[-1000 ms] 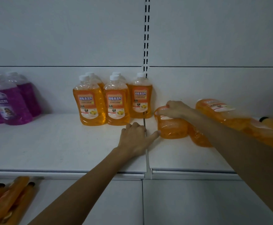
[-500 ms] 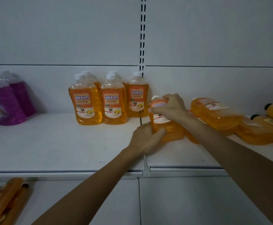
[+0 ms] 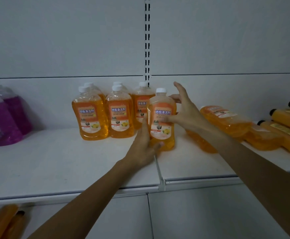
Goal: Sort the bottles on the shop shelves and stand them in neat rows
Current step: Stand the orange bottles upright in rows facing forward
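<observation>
An orange floor-cleaner bottle (image 3: 163,116) with a white cap stands upright on the white shelf (image 3: 54,161), at the seam between two shelf boards. My left hand (image 3: 142,149) grips its lower left side, thumb on the base. My right hand (image 3: 184,109) hovers at its right with fingers spread; its thumb lies against the label. Several matching orange bottles (image 3: 90,118) stand in rows just left of it. More of the same bottles (image 3: 225,118) lie on their sides to the right.
Purple bottles (image 3: 1,121) stand at the far left of the shelf. Slim orange bottles with black caps (image 3: 289,121) lie at the far right. More slim orange bottles (image 3: 4,219) lie on the lower shelf at bottom left. A slotted upright (image 3: 147,40) runs up the back wall.
The orange bottle lay on its side under my right hand; both hands tipped it upright beside the standing group. My right hand has opened and drawn off it.
</observation>
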A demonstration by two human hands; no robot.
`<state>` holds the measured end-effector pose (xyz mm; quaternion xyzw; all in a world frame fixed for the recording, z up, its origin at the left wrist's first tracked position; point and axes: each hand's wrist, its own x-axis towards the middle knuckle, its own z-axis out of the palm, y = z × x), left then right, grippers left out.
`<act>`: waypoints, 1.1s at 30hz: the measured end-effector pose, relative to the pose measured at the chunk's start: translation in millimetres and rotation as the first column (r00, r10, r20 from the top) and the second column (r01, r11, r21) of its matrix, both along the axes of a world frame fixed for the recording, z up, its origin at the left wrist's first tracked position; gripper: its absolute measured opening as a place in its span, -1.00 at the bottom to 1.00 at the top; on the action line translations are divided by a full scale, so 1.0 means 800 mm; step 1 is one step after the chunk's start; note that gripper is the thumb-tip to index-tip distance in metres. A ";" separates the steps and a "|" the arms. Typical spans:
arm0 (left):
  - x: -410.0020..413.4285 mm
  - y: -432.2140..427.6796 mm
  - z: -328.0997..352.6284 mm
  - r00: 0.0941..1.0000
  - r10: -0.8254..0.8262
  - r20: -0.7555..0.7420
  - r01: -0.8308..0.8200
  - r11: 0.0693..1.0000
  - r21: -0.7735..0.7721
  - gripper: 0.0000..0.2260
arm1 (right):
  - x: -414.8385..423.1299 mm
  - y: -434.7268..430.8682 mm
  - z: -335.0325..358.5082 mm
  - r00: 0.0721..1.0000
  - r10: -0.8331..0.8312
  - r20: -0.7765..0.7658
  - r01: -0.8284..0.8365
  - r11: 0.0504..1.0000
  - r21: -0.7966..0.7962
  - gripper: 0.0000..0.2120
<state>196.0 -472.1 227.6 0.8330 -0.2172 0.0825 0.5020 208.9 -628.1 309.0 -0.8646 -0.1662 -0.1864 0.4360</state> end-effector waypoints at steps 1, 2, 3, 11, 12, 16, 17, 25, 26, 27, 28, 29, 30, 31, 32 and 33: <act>0.002 0.002 -0.003 0.999 0.021 0.026 -0.021 0.999 0.030 -0.20 | -0.001 0.001 0.003 1.000 0.011 0.002 -0.011 0.999 -0.033 0.03; 0.004 0.003 -0.006 0.998 0.038 0.050 -0.041 0.997 0.062 -0.18 | -0.002 0.002 0.006 1.000 0.021 0.004 -0.021 0.997 -0.074 0.03; 0.005 0.004 -0.008 0.996 0.049 0.068 -0.054 0.995 0.087 -0.18 | -0.003 0.004 0.007 0.999 0.036 0.000 -0.036 0.993 -0.113 0.03; 0.006 0.024 -0.009 0.916 0.302 0.263 -0.389 0.829 0.403 -0.35 | 0.007 0.019 -0.007 0.992 0.039 0.122 -0.016 0.983 -0.183 -0.07; 0.002 0.031 -0.007 0.924 0.307 0.228 -0.381 0.788 0.484 -0.43 | 0.012 0.021 -0.007 0.992 0.038 0.124 -0.014 0.983 -0.185 -0.07; -0.012 0.040 -0.002 0.942 0.267 0.202 -0.333 0.689 0.644 -0.63 | 0.033 0.034 -0.005 0.991 0.045 0.123 -0.024 0.986 -0.167 -0.07; -0.013 0.039 -0.002 0.943 0.264 0.205 -0.332 0.685 0.649 -0.64 | 0.039 0.038 -0.005 0.991 0.039 0.126 -0.018 0.986 -0.164 -0.07; -0.012 0.037 0.000 0.943 0.271 0.192 -0.328 0.679 0.656 -0.64 | 0.072 0.052 -0.005 0.986 0.000 0.170 0.042 0.968 -0.246 -0.06; -0.013 0.037 0.000 0.944 0.270 0.189 -0.327 0.682 0.654 -0.64 | 0.071 0.050 -0.005 0.986 0.017 0.167 0.023 0.972 -0.234 -0.06; -0.014 0.036 0.000 0.944 0.271 0.188 -0.327 0.683 0.653 -0.64 | 0.070 0.048 -0.004 0.986 0.042 0.160 -0.007 0.977 -0.214 -0.06; -0.015 0.036 0.000 0.944 0.272 0.189 -0.328 0.683 0.653 -0.65 | 0.069 0.046 -0.004 0.986 0.066 0.154 -0.035 0.980 -0.197 -0.07; -0.016 0.035 0.001 0.943 0.274 0.187 -0.328 0.681 0.655 -0.65 | 0.069 0.045 -0.004 0.985 0.082 0.150 -0.052 0.980 -0.192 -0.07; -0.017 0.035 0.001 0.943 0.276 0.187 -0.328 0.680 0.655 -0.66 | 0.069 0.045 -0.003 0.985 0.090 0.148 -0.059 0.979 -0.197 -0.07; -0.018 0.034 0.002 0.943 0.276 0.184 -0.327 0.683 0.654 -0.66 | 0.071 0.045 -0.003 0.985 0.092 0.144 -0.061 0.977 -0.205 -0.08; -0.018 0.034 0.003 0.945 0.270 0.187 -0.325 0.688 0.649 -0.66 | 0.072 0.045 -0.003 0.986 0.090 0.138 -0.059 0.975 -0.213 -0.07; -0.019 0.033 0.004 0.947 0.255 0.196 -0.320 0.699 0.640 -0.67 | 0.073 0.045 -0.002 0.987 0.089 0.131 -0.058 0.973 -0.223 -0.06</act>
